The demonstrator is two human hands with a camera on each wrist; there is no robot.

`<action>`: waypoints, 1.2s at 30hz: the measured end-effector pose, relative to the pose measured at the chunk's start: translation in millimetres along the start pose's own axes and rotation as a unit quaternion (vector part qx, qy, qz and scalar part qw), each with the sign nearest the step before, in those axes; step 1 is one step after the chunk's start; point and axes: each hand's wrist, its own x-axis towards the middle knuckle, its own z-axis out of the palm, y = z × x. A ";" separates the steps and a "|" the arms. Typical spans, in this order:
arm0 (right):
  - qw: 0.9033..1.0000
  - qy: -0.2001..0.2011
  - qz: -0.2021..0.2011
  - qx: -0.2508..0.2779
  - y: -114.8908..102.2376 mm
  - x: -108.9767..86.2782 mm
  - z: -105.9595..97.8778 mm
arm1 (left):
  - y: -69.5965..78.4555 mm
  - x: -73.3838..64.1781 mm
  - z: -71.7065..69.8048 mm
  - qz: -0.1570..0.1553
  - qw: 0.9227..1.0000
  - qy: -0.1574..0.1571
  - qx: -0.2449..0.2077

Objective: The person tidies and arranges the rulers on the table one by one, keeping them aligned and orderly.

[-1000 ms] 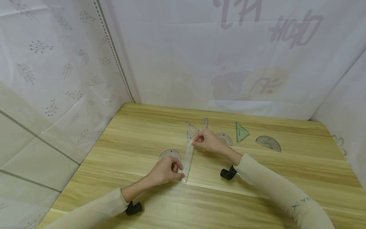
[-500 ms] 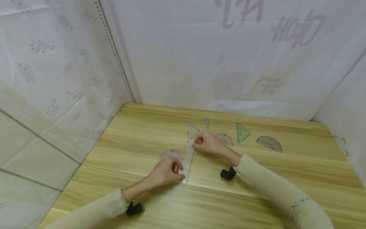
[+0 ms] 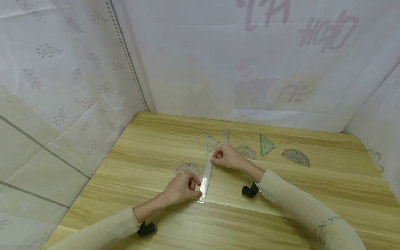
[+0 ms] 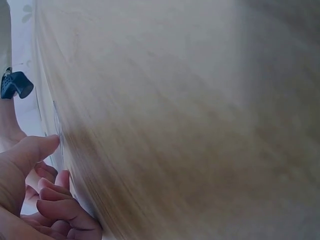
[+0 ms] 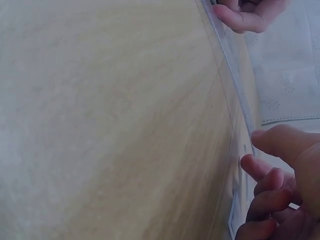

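A clear straight ruler (image 3: 205, 179) lies lengthwise between my two hands, glare on its lower half. My left hand (image 3: 182, 187) pinches its near end at the left edge, thumb on the ruler. At the far end my right hand (image 3: 229, 157) pinches the right edge between thumb and forefinger. The right wrist view shows the ruler's marked edge (image 5: 231, 65) running from one hand to the other. Left of the ruler, a clear protractor (image 3: 187, 168) is partly covered by my left hand. Just beyond the far end is a clear set square (image 3: 211, 143).
On the wooden table (image 3: 250, 222), a short clear ruler (image 3: 226, 134) lies behind my right hand. To the right are another clear protractor (image 3: 247, 151), a green set square (image 3: 266, 146) and a grey protractor (image 3: 296, 157). Patterned cloth (image 3: 193, 62) hangs around the table.
Both hands keep their hold on the ruler and have barely moved. A brighter glare now shows on the ruler, and the head view has shifted slightly.
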 end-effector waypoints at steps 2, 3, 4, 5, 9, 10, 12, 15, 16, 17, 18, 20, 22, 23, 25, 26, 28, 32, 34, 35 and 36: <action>1.000 -0.002 -0.004 0.011 1.2 0.0 0.3 | -0.4 -0.3 0.3 0.001 1.000 0.001 0.000; 1.000 -0.003 -0.007 0.019 1.6 -0.2 0.1 | -0.5 -0.4 0.4 0.002 1.000 0.002 0.000; 1.000 -0.005 -0.011 0.027 1.8 -0.4 -0.1 | -0.6 -0.5 0.5 0.002 1.000 0.003 0.000; 0.999 -0.007 -0.014 0.035 2.0 -0.6 -0.4 | -0.7 -0.5 0.6 0.002 1.000 0.004 0.000; 0.997 -0.016 -0.027 0.065 2.8 -2.0 -2.5 | -0.8 -0.8 0.7 0.002 1.000 0.005 -0.002; 0.997 -0.017 -0.029 0.069 2.8 -2.3 -3.0 | -0.8 -1.0 0.7 0.002 1.000 0.006 -0.002; 0.997 -0.019 -0.035 0.073 3.8 -2.8 -3.8 | -0.7 -1.3 0.7 0.002 1.000 0.006 -0.003; 0.996 -0.020 -0.047 0.074 5.4 -3.2 -4.2 | -0.4 -1.7 0.7 0.002 1.000 0.006 -0.004; 0.996 -0.020 -0.049 0.074 6.1 -3.2 -4.2 | -0.3 -1.8 0.7 0.002 1.000 0.006 -0.003; 0.996 -0.020 -0.048 0.076 6.8 -3.1 -4.1 | -0.1 -1.9 0.7 0.002 1.000 0.006 -0.002; 0.996 -0.020 -0.046 0.077 7.3 -3.1 -4.0 | 0.0 -1.9 0.6 0.001 1.000 0.007 -0.002; 0.996 -0.020 -0.040 0.081 7.8 -3.0 -3.6 | 0.2 -1.9 0.5 -0.001 1.000 0.008 0.000; 0.996 -0.018 -0.034 0.081 7.3 -3.1 -3.3 | 0.4 -1.9 0.4 -0.003 1.000 0.008 -0.001; 0.996 -0.017 -0.034 0.079 7.3 -3.1 -3.1 | 0.5 -1.9 0.4 -0.004 1.000 0.008 -0.002; 0.997 -0.014 -0.036 0.072 7.2 -3.1 -2.6 | 0.5 -2.0 0.3 -0.005 1.000 0.008 -0.003; 0.997 -0.013 -0.037 0.067 7.1 -3.2 -2.4 | 0.6 -2.0 0.3 -0.006 1.000 0.008 -0.004; 0.998 -0.011 -0.040 0.053 7.0 -3.3 -1.9 | 0.5 -2.2 0.4 -0.006 1.000 0.007 -0.006; 0.999 -0.011 -0.045 0.022 6.7 -3.9 -1.8 | -0.1 -2.8 1.1 -0.006 1.000 0.008 -0.011; 0.999 -0.012 -0.047 0.015 6.9 -4.4 -2.2 | -0.6 -3.7 1.2 -0.004 1.000 0.009 -0.018; 0.999 -0.013 -0.048 0.013 7.0 -4.7 -2.5 | -0.9 -4.3 1.0 -0.002 1.000 0.011 -0.022; 0.999 -0.014 -0.049 0.014 7.2 -5.0 -3.0 | -1.0 -5.0 0.8 0.001 1.000 0.013 -0.027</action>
